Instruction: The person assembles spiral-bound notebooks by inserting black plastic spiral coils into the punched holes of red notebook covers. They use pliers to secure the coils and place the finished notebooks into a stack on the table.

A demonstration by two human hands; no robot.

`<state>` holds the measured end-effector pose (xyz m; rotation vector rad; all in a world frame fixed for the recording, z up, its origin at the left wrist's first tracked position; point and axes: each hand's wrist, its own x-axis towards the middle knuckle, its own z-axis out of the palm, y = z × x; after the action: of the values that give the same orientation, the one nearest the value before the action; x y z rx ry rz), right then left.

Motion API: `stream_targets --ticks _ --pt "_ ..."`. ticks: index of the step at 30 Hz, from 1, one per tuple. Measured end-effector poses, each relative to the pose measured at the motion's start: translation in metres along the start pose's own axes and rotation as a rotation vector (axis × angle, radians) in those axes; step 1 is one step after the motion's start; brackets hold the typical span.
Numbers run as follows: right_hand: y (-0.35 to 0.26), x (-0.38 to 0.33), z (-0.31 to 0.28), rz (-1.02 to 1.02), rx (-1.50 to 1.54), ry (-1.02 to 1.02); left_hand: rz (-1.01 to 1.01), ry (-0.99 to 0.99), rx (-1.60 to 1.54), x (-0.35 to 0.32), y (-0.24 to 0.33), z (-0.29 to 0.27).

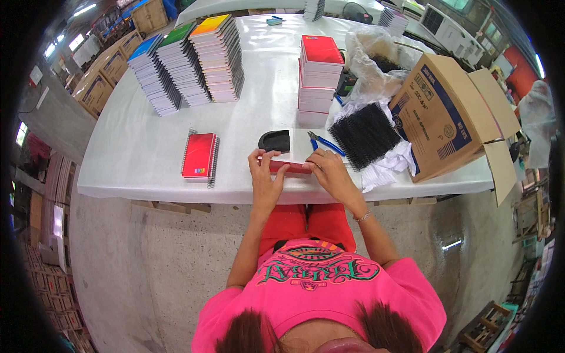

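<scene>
Near the table's front edge, both of my hands hold a red-covered notebook (292, 167), its narrow side turned up toward me. My left hand (266, 181) grips its left end, with the thumb on the near side. My right hand (333, 176) has its fingers closed at the right end. Just beyond it lies a black curved block (274, 141). Blue-handled pliers (327, 143) rest beyond my right hand. Right of them, a mat of black spiral coils (365, 136) lies on white wrapping. Red spiral-bound notebooks (199, 156) sit to my left.
Tall stacks of blue (154, 76), green (183, 66) and yellow notebooks (218, 59) stand at the back left. A stack of red-covered books (318, 76) rises behind the black block. An open cardboard box (438, 117) and a clear plastic bag (371, 50) occupy the right side.
</scene>
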<state>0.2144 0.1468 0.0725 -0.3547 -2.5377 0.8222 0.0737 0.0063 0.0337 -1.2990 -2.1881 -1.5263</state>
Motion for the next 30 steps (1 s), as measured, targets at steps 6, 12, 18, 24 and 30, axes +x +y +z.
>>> stream_targets --ticks 6,12,18,24,30 --pt "0.028 0.050 -0.018 -0.076 0.271 -0.442 -0.119 -0.144 -0.162 -0.001 -0.022 -0.027" --pt "0.049 0.093 0.025 -0.190 0.069 -0.338 -0.086 -0.125 -0.103 0.011 -0.024 -0.061" --pt "0.048 0.095 0.067 -0.208 0.036 -0.161 -0.089 -0.099 -0.083 0.008 -0.028 -0.073" --pt "0.027 0.082 0.048 0.003 -0.174 -0.158 -0.072 -0.099 -0.032 0.001 -0.035 -0.080" --pt "0.032 0.060 0.042 -0.104 -0.108 -0.342 -0.080 -0.091 -0.045 0.006 -0.037 -0.084"
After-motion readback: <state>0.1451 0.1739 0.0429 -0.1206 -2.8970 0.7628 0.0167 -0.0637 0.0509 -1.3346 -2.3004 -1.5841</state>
